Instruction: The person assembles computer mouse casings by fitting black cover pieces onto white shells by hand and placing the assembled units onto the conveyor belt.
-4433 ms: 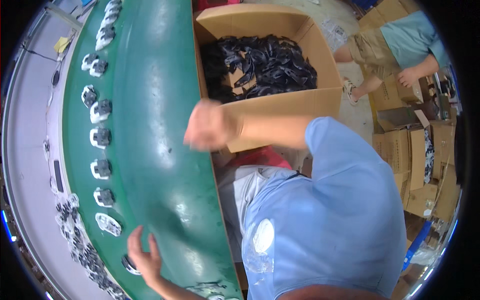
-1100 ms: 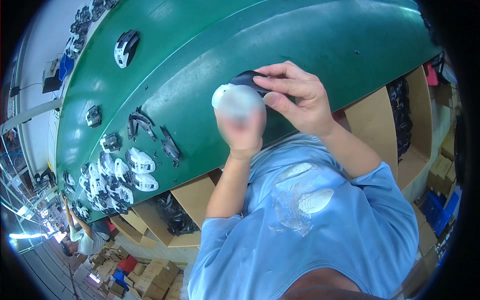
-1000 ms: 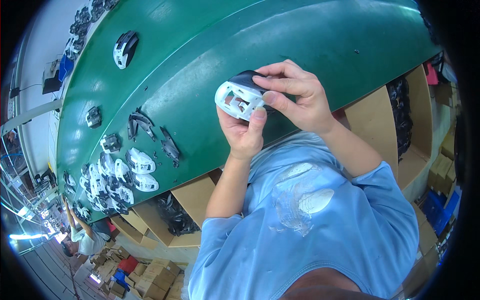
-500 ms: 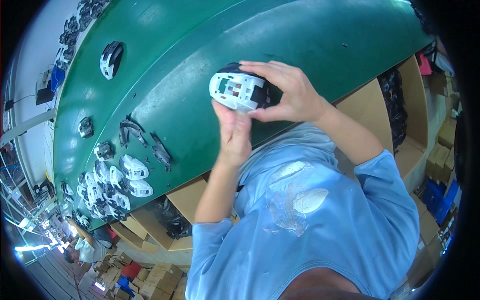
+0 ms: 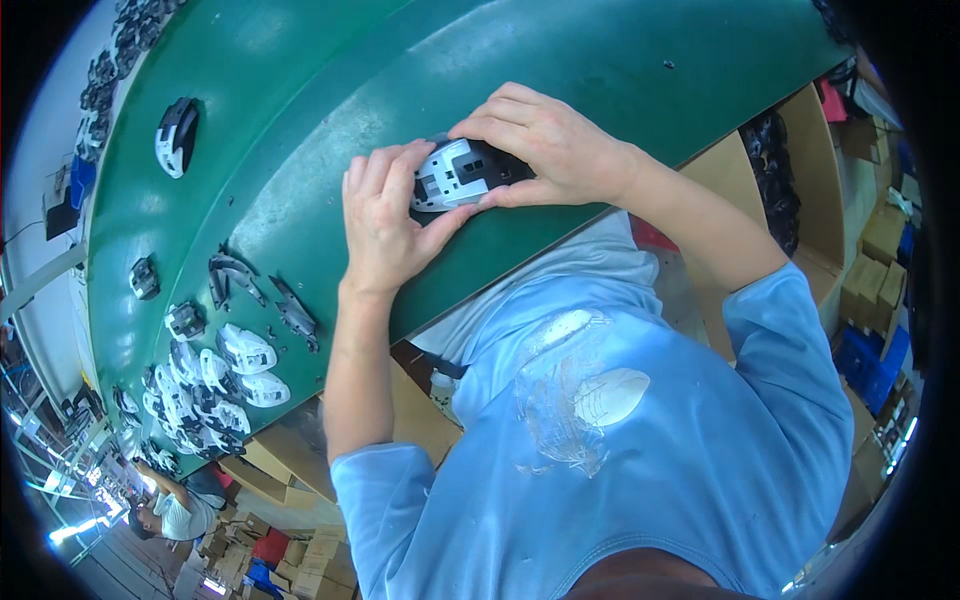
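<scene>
A rounded white-and-black plastic shell (image 5: 452,178) with square cut-outs is held between my two hands above the green table. My left hand (image 5: 385,212) grips its left end, fingers over the far edge and thumb along the near one. Around the black right end is my right hand (image 5: 550,148), thumb on the near edge and fingers curled over the far edge. My palms and fingers hide parts of both ends. A similar white-and-black shell (image 5: 177,137) lies apart at the left on the table.
Left on the green table (image 5: 330,120) lie curved dark plastic pieces (image 5: 235,277), small grey-black parts (image 5: 185,321) and a cluster of white shells (image 5: 247,350). Open cardboard boxes (image 5: 725,200) stand under the near edge. Another person (image 5: 185,508) is at the far lower left.
My left hand has moved from under the shell's near edge to its left end, fingers now over the far side. The shell is turned and tilted differently, with my right hand still on it.
</scene>
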Available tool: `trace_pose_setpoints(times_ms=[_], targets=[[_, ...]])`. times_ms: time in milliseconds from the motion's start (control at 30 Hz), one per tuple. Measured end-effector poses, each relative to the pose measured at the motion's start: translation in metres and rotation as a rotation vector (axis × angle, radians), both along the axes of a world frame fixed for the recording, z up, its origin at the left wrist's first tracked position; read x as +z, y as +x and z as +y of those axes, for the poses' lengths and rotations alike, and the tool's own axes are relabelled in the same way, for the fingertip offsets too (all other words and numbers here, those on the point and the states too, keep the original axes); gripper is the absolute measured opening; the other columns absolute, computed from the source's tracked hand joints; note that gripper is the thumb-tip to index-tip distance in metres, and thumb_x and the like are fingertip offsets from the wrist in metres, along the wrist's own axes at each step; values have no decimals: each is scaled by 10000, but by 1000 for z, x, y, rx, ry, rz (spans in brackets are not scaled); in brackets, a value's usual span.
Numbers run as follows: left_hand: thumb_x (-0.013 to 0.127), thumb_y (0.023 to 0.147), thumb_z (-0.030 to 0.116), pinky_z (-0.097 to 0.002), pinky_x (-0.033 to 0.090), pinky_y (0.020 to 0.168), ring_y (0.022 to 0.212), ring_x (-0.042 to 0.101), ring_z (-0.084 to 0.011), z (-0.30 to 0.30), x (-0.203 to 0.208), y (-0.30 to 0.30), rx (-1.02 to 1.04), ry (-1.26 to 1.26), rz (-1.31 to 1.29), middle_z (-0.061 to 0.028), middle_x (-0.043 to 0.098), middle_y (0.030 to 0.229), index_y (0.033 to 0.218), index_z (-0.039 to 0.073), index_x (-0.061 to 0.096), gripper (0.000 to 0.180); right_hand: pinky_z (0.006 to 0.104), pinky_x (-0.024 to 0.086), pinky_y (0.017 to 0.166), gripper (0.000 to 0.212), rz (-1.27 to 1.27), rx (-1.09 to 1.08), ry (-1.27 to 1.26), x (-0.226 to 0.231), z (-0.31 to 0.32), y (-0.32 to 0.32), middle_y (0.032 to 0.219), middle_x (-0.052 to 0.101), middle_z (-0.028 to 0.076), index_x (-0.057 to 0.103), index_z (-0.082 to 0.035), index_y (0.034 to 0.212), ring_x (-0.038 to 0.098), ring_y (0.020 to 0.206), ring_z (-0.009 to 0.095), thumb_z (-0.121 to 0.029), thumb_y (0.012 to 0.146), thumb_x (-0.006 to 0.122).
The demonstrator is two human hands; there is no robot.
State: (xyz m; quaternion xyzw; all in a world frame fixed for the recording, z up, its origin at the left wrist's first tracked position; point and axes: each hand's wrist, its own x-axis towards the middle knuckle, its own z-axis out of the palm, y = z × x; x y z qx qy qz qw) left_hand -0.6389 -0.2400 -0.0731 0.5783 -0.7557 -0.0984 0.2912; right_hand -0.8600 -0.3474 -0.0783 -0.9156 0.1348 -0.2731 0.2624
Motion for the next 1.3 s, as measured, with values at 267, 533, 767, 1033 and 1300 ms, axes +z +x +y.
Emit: trace_pose_setpoints(times_ms=[267,533,767,1033,1300], targets=[[865,669,485,-441,431,867,972,594,-302,5,9,9,14,45,-26,-96,665,1063,1103,97,672,613,419,490,871,649,96,83,23,13,-9,7,1085,665,125,641,-27,1237,592,956,327,-296,686,856],[889,693,464,-482,392,906,1031,526,-358,152,25,60,1077,62,-356,-133,594,1116,1066,82,639,589,416,464,1031,577,-78,-278,-88,51,-10,28,1237,671,127,660,-28,1261,610,1140,339,-173,737,853],[704,880,96,-403,425,816,875,599,-301,137,28,63,795,-205,-333,-112,705,954,928,27,711,84,332,561,721,259,-113,191,590,51,58,83,1022,738,135,743,-63,1134,706,837,248,-190,908,728],[718,837,128,-428,453,834,912,599,-315,8,33,-4,277,-373,-212,-104,705,1067,1070,18,698,259,304,541,934,357,-625,-282,1064,22,61,78,1177,689,78,650,-1,1246,638,1079,135,-89,912,739],[729,845,319,-558,386,1021,1237,445,-440,-43,55,-32,-74,-202,-289,-250,515,1361,1322,-9,557,603,322,554,915,418,-870,-372,1025,31,11,5,1141,705,75,645,-20,1272,663,1032,134,-94,883,780]])
